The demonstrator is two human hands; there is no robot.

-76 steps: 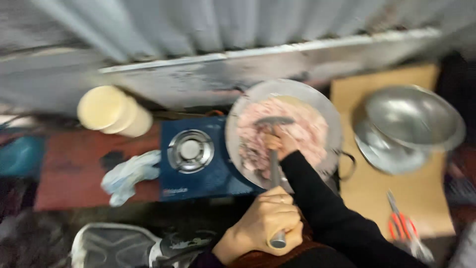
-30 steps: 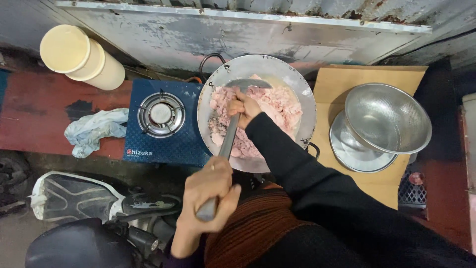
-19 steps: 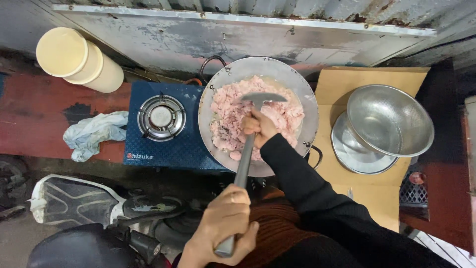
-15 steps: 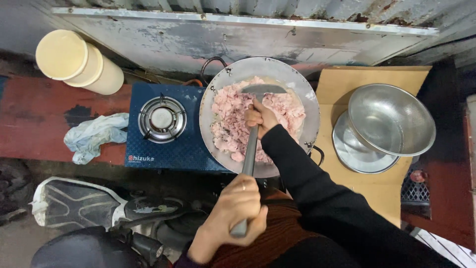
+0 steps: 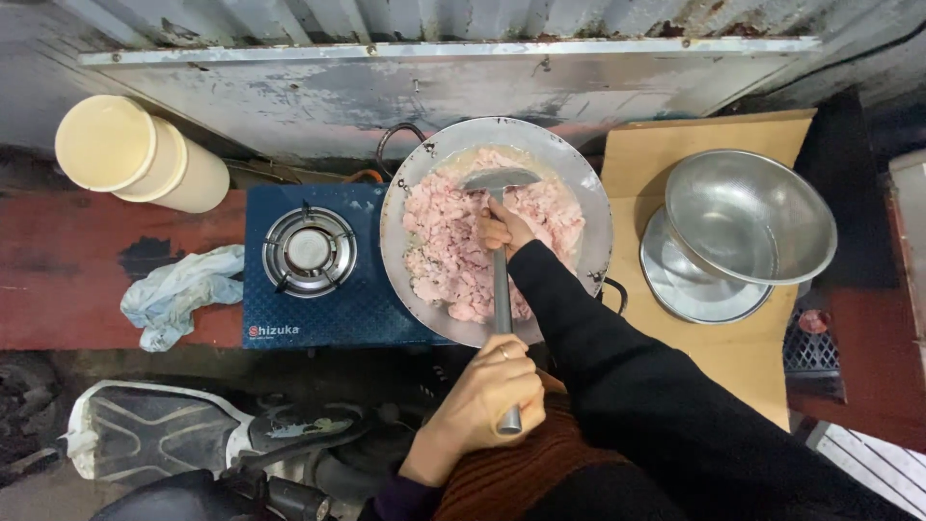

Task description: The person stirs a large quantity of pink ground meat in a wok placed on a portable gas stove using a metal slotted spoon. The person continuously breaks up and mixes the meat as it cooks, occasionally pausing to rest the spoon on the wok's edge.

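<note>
Gripping the metal spatula [image 5: 502, 289], both hands' grips stay closed, right hand [image 5: 502, 230] hiding part of the pink meat [image 5: 444, 241].

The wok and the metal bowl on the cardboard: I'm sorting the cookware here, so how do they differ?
The wok sits on the blue stove and is full of pink minced meat; the metal bowl rests tilted on a metal plate and holds no food. The wok looks wider. A spatula, held by the left hand and right hand, is in the wok, not the bowl. Both are round, silvery metal.
</note>
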